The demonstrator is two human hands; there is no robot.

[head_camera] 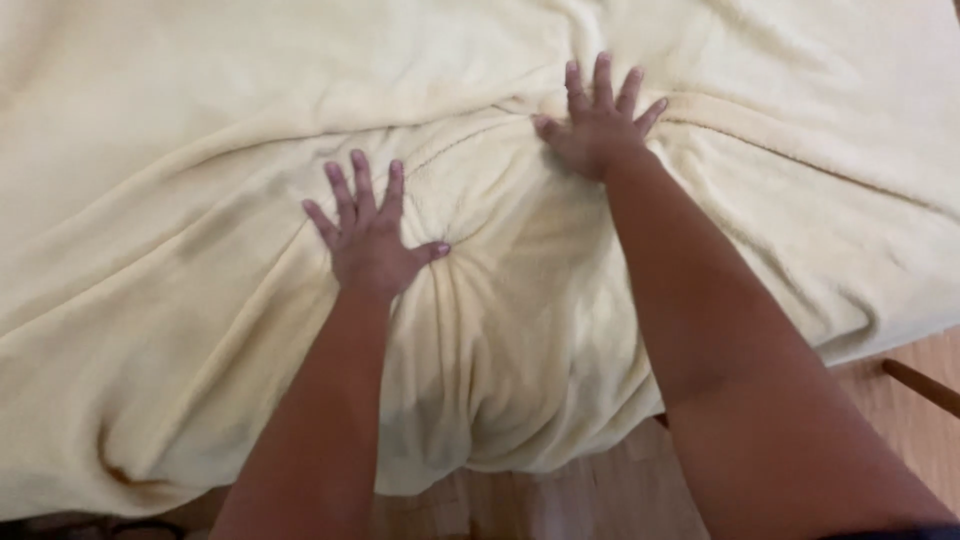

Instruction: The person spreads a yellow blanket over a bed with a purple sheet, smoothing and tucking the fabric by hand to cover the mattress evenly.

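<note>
Our fingers (362, 190) on the left hand (368, 245) are spread wide and laid flat, palm down, on the blanket (180, 200); nothing is pinched or gripped. The thumb points right, toward the other arm. The right hand (598, 125) lies the same way, fingers fanned and pressed onto the cloth, thumb pointing left.

The blanket is directly under both palms and runs out from them on every side: a pale yellow, soft fleece that fills almost the whole view. Its folds gather between and below our hands, radiating from the left thumb and dropping toward us in a bunched hang over the near edge. A long ridge, perhaps a seam or folded hem, runs from the right hand out toward the right side of the view, and a shallower crease runs away to the left.

The right hand reaches farther across the blanket; the left sits nearer to us and lower in view. Both arms are stretched nearly straight, bare, converging slightly away from the body.

Below the hanging edge we see wooden floor (600, 495), and at the right edge a dark wooden bar (925, 385), whose kind we cannot tell.
</note>
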